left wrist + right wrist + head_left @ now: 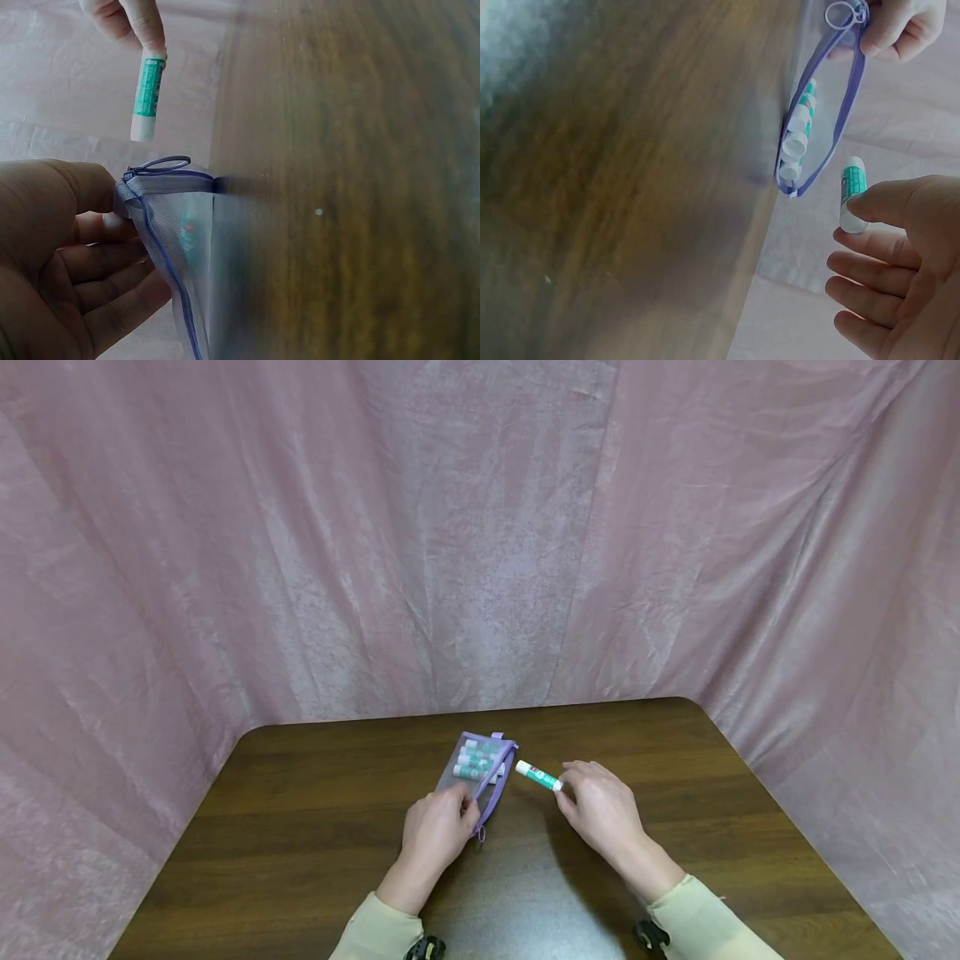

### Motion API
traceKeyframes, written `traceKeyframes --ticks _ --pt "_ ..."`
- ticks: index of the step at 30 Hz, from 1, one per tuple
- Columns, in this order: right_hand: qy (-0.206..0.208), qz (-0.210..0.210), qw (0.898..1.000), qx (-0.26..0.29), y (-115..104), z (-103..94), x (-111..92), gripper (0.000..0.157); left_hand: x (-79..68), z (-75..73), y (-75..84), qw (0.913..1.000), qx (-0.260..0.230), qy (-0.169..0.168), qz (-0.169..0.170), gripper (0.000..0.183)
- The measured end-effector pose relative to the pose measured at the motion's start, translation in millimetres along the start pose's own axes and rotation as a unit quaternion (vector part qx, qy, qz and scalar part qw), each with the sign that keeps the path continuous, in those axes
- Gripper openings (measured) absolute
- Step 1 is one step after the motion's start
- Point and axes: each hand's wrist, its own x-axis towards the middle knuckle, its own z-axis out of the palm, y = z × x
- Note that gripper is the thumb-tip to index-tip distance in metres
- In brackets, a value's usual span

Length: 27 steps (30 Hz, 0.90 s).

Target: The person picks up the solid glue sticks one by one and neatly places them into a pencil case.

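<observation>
A sheer mesh pouch [447, 774] with purple zipper edging lies on the table, its mouth gaping toward the right. Several green-and-white glue sticks [474, 758] show inside it, their white ends facing the mouth in the right wrist view. My left hand [438, 823] pinches the pouch's upper edge near the zipper pull [161, 163]. Between thumb and index finger, my right hand [602, 806] holds another glue stick [538, 775] by one end. Its free white end points at the pouch mouth, a short gap away.
Dark brown wooden table [322, 802] under both hands, with rounded far corners. A pink velvety curtain [480, 543] hangs behind and around it. Dark wrist straps [651, 935] sit at the light sleeves.
</observation>
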Motion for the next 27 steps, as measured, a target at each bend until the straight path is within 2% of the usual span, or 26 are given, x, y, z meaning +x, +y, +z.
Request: traceKeyframes --ticks 27 --pt "-0.046 -0.049 0.997 0.023 -12 20.2 2 0.013 1.1 -0.3 -1.3 1.0000 -0.001 -0.004 -0.005 0.025"
